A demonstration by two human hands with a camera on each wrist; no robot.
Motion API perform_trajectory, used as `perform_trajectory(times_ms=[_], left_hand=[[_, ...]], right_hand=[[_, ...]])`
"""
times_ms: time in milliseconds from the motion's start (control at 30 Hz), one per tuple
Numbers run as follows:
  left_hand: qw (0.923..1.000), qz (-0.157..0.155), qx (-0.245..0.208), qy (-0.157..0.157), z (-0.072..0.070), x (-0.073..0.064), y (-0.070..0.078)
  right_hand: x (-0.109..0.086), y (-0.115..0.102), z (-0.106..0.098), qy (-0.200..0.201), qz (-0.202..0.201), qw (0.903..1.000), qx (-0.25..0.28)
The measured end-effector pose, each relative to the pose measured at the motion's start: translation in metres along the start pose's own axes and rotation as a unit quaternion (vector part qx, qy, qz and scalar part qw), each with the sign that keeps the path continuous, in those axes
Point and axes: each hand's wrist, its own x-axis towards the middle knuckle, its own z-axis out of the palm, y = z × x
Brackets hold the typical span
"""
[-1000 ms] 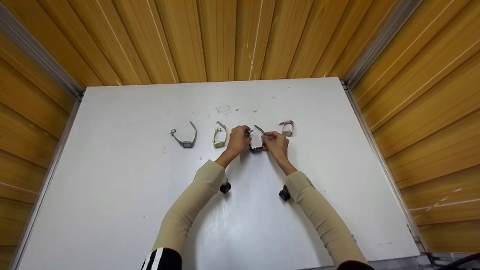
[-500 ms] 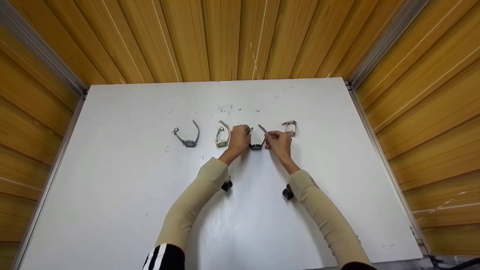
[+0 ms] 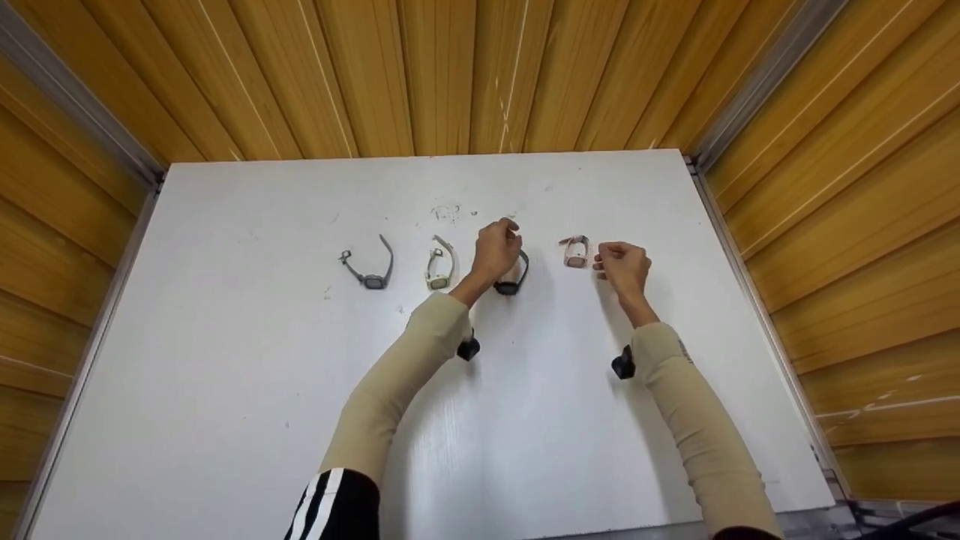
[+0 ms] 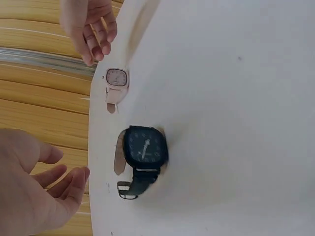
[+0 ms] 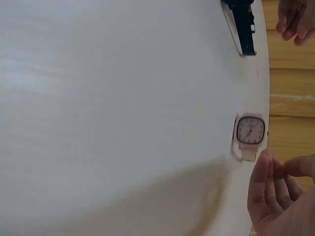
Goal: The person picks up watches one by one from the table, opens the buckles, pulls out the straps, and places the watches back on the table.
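A black wristwatch (image 3: pixel 508 288) lies on the white table, its strap unfastened and its dark dial facing up in the left wrist view. My left hand (image 3: pixel 497 249) hovers just above and beside it, fingers loosely bent around nothing. To the right lies a pink wristwatch (image 5: pixel 250 130) with its strap curled in toward itself. My right hand (image 3: pixel 624 266) is right beside this pink watch, fingertips close to its strap in the right wrist view. Nothing shows between the right thumb and fingers. In the head view the left hand hides part of the black strap.
A grey wristwatch (image 3: pixel 374 281) and a cream wristwatch (image 3: pixel 439 283) lie with straps spread to the left of my left hand. Yellow wood-look panels (image 3: pixel 442 75) rise behind the white table (image 3: pixel 225 337) and at both sides.
Both hands have let go of the black watch's strap. My right hand has moved right, past the pink watch; my left hand has shifted slightly farther back and right.
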Motion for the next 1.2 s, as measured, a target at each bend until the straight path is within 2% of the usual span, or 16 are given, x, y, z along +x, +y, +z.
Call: perform_trajectory(times_ms=[133, 300, 433, 533, 600, 700, 833, 933, 1067, 1167, 1200], left_hand=[[0.9985, -0.031, -0.039, -0.024, 0.014, 0.009, 0.015], [0.9955, -0.076, -0.021, -0.052, 0.042, 0.016, 0.026], [0.9907, -0.106, -0.020, -0.083, 0.061, 0.017, 0.033], [0.9867, -0.117, -0.038, -0.106, 0.071, 0.012, 0.037], [0.9865, -0.118, -0.043, -0.105, 0.076, 0.009, 0.039], [0.9881, -0.119, -0.045, -0.086, 0.081, 0.005, 0.040], [0.9926, -0.111, -0.028, -0.040, 0.080, 0.000, 0.038], [0.9955, -0.088, -0.030, -0.015, 0.078, -0.001, 0.037], [0.9966, -0.057, -0.058, 0.009, 0.067, -0.001, 0.040], [0.9937, -0.052, -0.098, 0.018, 0.051, -0.002, 0.043], [0.9907, -0.056, -0.123, 0.015, 0.045, -0.003, 0.044]], right_hand=[[0.008, 0.005, -0.006, 0.005, 0.040, 0.9989, 0.022], [0.010, 0.009, -0.001, -0.033, 0.098, 0.9941, 0.034], [0.010, 0.005, 0.007, -0.047, 0.108, 0.9924, 0.036], [0.010, 0.002, 0.010, -0.059, 0.117, 0.9908, 0.035], [0.009, 0.001, 0.011, -0.071, 0.128, 0.9887, 0.034], [0.008, 0.000, 0.010, -0.092, 0.145, 0.9847, 0.029], [0.001, -0.003, 0.009, -0.101, 0.150, 0.9830, 0.032], [-0.004, -0.009, 0.008, -0.090, 0.137, 0.9858, 0.036], [-0.015, -0.024, 0.005, -0.077, 0.103, 0.9891, 0.072], [-0.023, -0.037, 0.004, -0.091, 0.080, 0.9870, 0.106], [-0.026, -0.042, 0.004, -0.097, 0.072, 0.9863, 0.112]])
